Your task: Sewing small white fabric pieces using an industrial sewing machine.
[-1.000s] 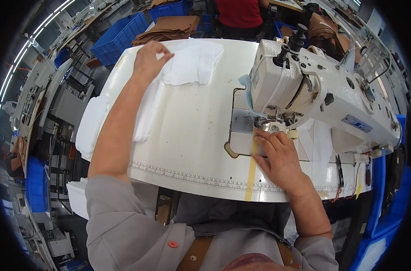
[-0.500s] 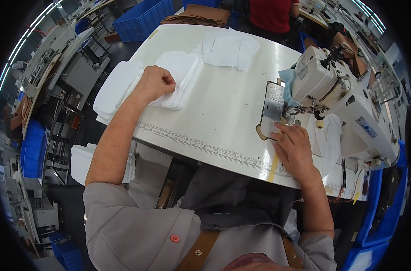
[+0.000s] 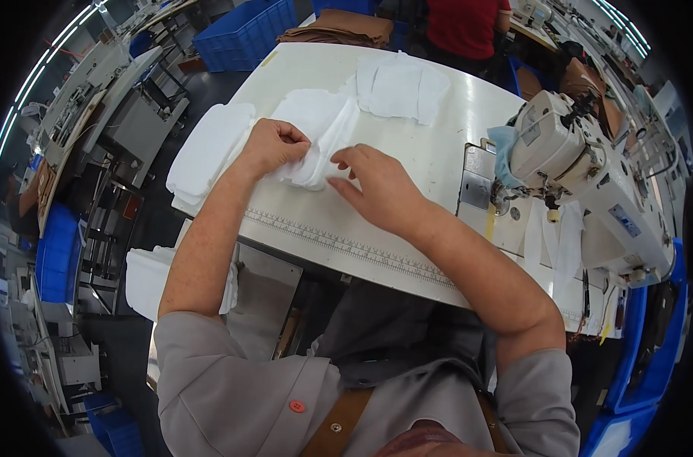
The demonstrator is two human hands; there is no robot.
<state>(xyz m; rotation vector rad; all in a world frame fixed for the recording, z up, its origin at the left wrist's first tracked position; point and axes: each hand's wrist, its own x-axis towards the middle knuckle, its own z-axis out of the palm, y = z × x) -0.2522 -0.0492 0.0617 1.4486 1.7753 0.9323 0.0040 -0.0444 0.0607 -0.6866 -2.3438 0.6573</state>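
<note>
Your curled left hand [image 3: 275,148], its hold unclear, is over stacked white fabric rectangles [image 3: 313,111], which could skew if your empty, loose-fingered right hand [image 3: 378,184] snags them.

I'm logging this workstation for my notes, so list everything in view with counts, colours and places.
Table: one, white, in front of the person
Sewing machine: one, white, table's right side
Fabric piles: at least four, white, three on the table, one lower left
Fabric strips: at least two, white, beside the machine
Printed scale: one, dark, near table edge
Tape strip: one, yellow, near the needle
Cloth: one, pale blue, at the machine head
Crates: several, blue, background and both sides
Folded material: stacks, brown, beyond the table
Co-worker: one, red top, background
Shirt: one, grey, on the person
Left hand: one, bare, over the middle pile
Right hand: one, bare, near that pile's right edge
</note>
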